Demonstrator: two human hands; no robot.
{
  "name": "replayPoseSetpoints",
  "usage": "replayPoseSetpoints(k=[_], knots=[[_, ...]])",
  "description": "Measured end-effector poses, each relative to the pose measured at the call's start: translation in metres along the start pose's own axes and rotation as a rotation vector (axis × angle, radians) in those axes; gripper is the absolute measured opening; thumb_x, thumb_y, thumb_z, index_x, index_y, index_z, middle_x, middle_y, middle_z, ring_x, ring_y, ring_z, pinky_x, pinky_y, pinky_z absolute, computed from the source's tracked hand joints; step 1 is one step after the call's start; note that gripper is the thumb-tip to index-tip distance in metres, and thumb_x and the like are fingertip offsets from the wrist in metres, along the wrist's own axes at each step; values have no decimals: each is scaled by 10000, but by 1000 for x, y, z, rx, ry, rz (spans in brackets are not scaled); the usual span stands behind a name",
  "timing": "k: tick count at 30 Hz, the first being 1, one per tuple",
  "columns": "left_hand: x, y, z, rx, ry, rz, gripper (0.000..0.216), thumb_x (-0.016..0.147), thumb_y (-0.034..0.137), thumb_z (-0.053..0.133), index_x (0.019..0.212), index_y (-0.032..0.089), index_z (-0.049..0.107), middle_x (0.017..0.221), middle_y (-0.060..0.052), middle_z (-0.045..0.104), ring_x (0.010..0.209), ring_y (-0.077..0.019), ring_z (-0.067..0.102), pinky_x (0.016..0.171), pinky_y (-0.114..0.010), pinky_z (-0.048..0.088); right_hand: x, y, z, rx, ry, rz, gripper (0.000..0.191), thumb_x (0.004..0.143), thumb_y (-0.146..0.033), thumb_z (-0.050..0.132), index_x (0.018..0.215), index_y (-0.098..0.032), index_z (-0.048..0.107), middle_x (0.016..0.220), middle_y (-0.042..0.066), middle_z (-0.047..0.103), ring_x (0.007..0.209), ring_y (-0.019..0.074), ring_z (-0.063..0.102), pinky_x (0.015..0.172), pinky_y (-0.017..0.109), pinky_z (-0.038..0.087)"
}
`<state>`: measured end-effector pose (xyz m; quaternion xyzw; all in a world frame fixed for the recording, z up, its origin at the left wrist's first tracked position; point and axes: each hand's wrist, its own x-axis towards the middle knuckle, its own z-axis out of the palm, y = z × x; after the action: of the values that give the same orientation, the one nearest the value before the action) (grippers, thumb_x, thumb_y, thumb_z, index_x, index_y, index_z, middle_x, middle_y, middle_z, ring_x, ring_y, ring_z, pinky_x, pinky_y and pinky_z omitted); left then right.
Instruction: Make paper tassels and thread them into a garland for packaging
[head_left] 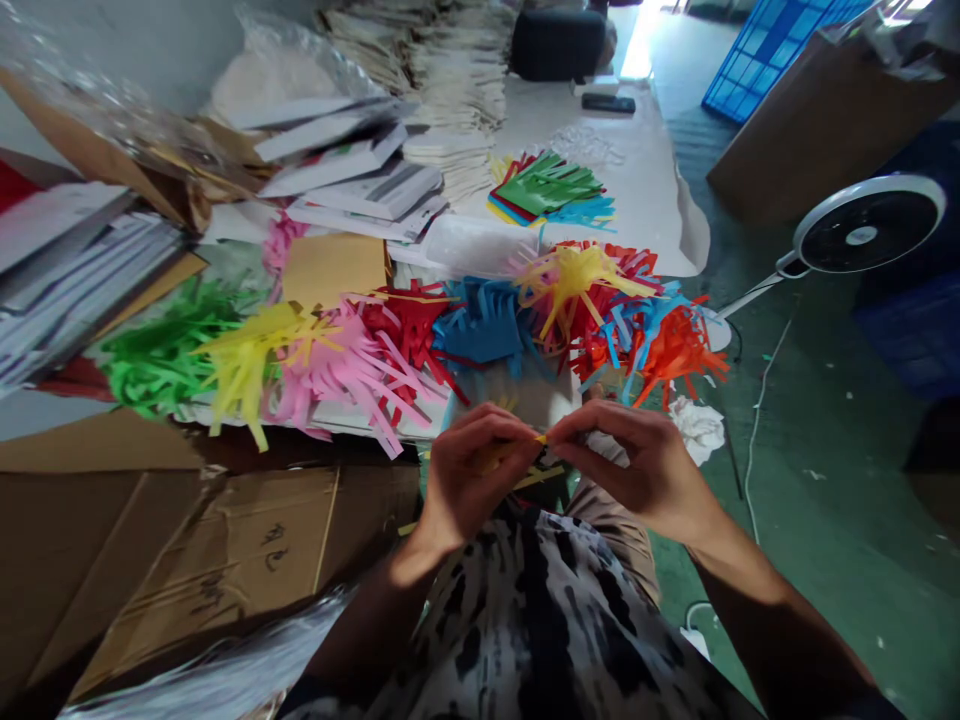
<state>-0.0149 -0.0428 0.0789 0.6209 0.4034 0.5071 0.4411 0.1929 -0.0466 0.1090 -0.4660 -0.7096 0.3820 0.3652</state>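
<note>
My left hand (469,470) and my right hand (637,465) meet in front of my chest, both pinched on a small bundle of yellow paper strips (541,440) held between the fingertips. More yellow strips (536,478) hang just below the hands. Right behind them, along the table's near edge, lie fringed paper bundles in a row: green (161,360), yellow (251,365), pink (345,375), red (409,325), blue (480,325) and orange (679,345).
Stacked flat paper sheets (551,190) in several colours lie further back on the table. White booklets (352,170) and paper stacks fill the far left. Flattened cardboard boxes (225,550) lie at lower left. A white fan (866,225) stands on the green floor at right.
</note>
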Motion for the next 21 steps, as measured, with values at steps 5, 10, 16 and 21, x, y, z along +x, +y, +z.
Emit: replayPoseSetpoints(k=[5,10,16,21], knots=[[1,5,1,41,-3,47,45,895,185,785,853,199,793,830,-36,730,751,-140,674,672,-256,550,-1,-5,-1,-1,-7,17,88,989,-327,731,980,-255,780,922,0,796,819,169,739,767,299,571],[-2,5,0,76,2,112,61,891,155,781,870,210,794,848,-31,734,747,-131,676,659,-253,544,-3,-6,0,-57,13,-5,58,994,-301,721,983,-264,764,932,-2,789,834,172,733,764,308,555],[-3,4,-1,70,-18,108,68,892,150,780,869,213,788,851,-30,732,734,-126,670,649,-256,535,-2,-7,-1,-39,-14,-18,53,997,-298,725,992,-275,773,938,-10,793,841,167,740,766,307,552],[-2,4,-3,52,-48,116,59,890,149,776,881,207,784,852,-34,736,733,-128,671,645,-254,536,-2,-10,-2,-8,-34,-24,44,991,-284,732,985,-267,773,919,-16,794,813,153,739,742,288,548]])
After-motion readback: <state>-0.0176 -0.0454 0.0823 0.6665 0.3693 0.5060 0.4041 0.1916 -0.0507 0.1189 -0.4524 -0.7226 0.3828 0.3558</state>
